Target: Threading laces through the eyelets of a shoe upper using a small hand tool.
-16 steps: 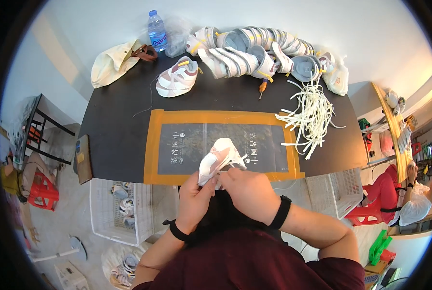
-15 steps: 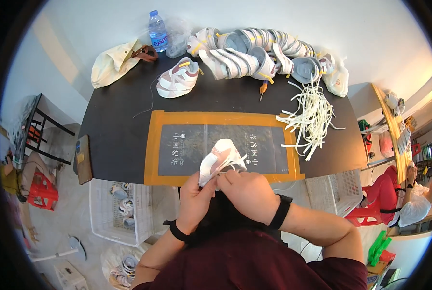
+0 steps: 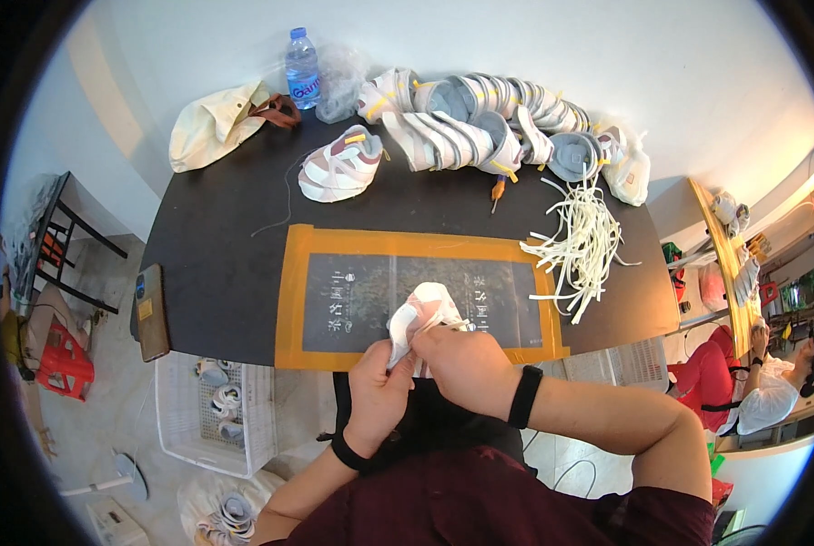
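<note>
A small white and pale pink shoe (image 3: 422,308) is held over the near edge of an orange-bordered dark mat (image 3: 290,300) on the black table (image 3: 216,264). My left hand (image 3: 377,393) grips it from below and the side. My right hand (image 3: 464,364), with a black wristband, is closed over the shoe's near side, fingers pinched at a white lace. The shoe's lower part is hidden behind my hands.
A finished pink-white shoe (image 3: 338,166) and a row of several shoes (image 3: 480,123) lie at the far edge, with a water bottle (image 3: 302,65), cloth bag (image 3: 214,132), screwdriver (image 3: 496,193), laces (image 3: 584,250). A phone (image 3: 152,311) sits at left; a white crate (image 3: 202,419) stands below. Another person (image 3: 762,391) sits at right.
</note>
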A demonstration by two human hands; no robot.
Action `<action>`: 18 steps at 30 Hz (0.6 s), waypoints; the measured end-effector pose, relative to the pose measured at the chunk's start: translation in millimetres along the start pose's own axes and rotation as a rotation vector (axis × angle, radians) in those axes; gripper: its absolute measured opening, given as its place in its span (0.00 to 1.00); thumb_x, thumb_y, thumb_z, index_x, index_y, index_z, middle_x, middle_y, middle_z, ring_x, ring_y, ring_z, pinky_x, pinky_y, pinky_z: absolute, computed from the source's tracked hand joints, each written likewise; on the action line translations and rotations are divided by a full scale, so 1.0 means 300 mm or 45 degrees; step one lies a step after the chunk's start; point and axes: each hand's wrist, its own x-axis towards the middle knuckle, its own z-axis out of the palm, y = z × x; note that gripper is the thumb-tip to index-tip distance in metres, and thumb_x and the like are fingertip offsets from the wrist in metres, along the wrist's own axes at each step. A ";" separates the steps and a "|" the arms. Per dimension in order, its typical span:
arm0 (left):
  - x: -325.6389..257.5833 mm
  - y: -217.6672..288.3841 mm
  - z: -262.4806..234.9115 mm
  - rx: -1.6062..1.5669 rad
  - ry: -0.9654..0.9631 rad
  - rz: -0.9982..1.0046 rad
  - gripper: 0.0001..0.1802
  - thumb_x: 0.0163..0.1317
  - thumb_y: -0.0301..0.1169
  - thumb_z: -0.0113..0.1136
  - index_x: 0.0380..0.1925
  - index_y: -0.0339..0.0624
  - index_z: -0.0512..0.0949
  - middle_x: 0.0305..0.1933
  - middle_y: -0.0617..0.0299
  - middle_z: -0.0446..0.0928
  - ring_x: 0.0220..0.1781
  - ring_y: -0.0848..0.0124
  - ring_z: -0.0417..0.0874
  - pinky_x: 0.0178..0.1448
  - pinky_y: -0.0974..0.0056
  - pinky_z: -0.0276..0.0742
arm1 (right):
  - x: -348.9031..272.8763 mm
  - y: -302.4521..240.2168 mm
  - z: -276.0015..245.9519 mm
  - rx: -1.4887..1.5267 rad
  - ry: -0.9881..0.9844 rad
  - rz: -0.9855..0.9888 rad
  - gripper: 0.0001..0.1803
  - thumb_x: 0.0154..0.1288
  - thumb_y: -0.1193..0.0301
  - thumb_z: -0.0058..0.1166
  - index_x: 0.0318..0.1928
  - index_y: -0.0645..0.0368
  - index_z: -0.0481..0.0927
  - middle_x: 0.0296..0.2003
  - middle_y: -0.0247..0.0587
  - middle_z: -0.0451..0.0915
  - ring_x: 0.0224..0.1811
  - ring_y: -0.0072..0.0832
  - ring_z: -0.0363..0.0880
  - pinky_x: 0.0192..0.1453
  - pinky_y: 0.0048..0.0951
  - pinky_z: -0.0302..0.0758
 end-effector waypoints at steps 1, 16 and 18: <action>0.002 0.013 0.002 0.041 -0.007 -0.017 0.03 0.67 0.23 0.57 0.37 0.34 0.77 0.30 0.65 0.74 0.26 0.81 0.74 0.30 0.72 0.71 | 0.006 0.010 0.004 -0.005 0.003 0.000 0.11 0.57 0.72 0.57 0.41 0.59 0.74 0.36 0.41 0.79 0.34 0.41 0.83 0.34 0.40 0.81; 0.011 0.037 0.002 0.023 -0.032 -0.073 0.07 0.69 0.28 0.58 0.40 0.34 0.78 0.32 0.64 0.78 0.26 0.81 0.75 0.29 0.72 0.72 | 0.045 0.003 0.025 0.479 0.010 0.355 0.07 0.61 0.74 0.51 0.40 0.61 0.76 0.35 0.52 0.81 0.38 0.50 0.83 0.40 0.45 0.80; 0.012 0.042 0.001 -0.010 -0.013 -0.085 0.08 0.69 0.29 0.58 0.40 0.34 0.78 0.32 0.65 0.78 0.26 0.82 0.75 0.29 0.73 0.72 | 0.034 -0.021 -0.003 0.145 0.024 0.182 0.08 0.62 0.73 0.51 0.41 0.61 0.75 0.35 0.52 0.81 0.38 0.49 0.83 0.40 0.45 0.80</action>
